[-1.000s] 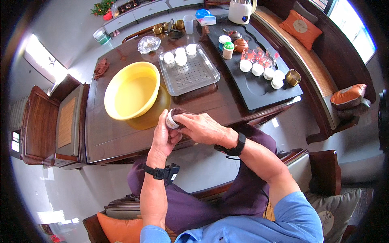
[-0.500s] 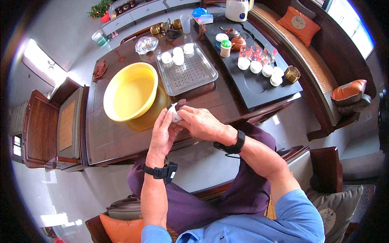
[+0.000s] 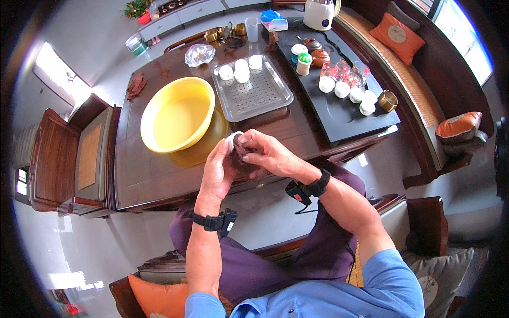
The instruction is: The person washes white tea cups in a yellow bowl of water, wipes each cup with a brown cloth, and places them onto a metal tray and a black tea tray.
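Observation:
My left hand is closed round a small white teacup, of which only a little shows between the fingers. A dark brown cloth is pinched in my right hand and pressed against the cup. Both hands meet over the near edge of the dark wooden table. Just beyond them stand a yellow basin and a grey perforated tray. Several white cups sit at the tray's far end.
On the right, a black tea tray carries white cups, patterned glasses, a brown teapot, a green-lidded container and a brass-coloured cup. A kettle stands behind. A clear plastic bundle and brown cloth lie far left.
The cloth and my right fingers have shifted over the cup, covering more of it. My right wrist has turned. The whole view has shifted slightly.

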`<state>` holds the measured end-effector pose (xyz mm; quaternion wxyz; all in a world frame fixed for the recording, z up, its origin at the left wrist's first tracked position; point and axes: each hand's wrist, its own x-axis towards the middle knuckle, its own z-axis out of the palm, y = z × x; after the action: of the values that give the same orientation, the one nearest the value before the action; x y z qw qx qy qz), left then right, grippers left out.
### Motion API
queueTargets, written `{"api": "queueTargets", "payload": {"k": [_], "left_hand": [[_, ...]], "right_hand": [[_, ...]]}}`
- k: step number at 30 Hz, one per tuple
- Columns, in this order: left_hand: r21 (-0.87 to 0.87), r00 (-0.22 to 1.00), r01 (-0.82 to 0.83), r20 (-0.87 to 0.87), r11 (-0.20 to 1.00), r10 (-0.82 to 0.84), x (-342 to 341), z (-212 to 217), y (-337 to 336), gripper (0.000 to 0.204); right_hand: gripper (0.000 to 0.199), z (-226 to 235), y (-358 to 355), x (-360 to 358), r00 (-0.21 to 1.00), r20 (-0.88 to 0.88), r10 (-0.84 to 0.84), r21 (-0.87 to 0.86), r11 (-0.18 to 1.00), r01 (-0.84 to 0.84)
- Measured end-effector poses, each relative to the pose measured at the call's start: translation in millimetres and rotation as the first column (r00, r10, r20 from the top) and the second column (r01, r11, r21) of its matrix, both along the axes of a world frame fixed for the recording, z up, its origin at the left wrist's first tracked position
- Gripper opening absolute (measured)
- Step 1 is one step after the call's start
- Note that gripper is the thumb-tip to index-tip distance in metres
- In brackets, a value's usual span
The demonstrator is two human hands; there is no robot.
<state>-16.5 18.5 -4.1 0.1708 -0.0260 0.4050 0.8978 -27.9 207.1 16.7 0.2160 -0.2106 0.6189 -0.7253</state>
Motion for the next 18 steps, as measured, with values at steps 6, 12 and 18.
{"api": "queueTargets", "payload": {"k": [6,12,18], "left_hand": [[-0.032,0.993,-0.075,-0.095,0.997,0.072,1,-7,11,0.031],[0.063,0.999,-0.037,-0.005,0.997,0.037,1,-2,0,0.029],[-0.18,0.962,-0.159,-0.249,0.971,0.112,0,-6,11,0.035]], "right_hand": [[0.023,-1,-7,7,0.888,-0.394,-0.237,0.234,0.908,0.346],[0.021,2,-7,5,0.897,-0.345,-0.278,0.177,0.919,0.353],[0.02,-3,-7,1,0.919,-0.215,-0.33,0.172,0.914,0.368]]}}
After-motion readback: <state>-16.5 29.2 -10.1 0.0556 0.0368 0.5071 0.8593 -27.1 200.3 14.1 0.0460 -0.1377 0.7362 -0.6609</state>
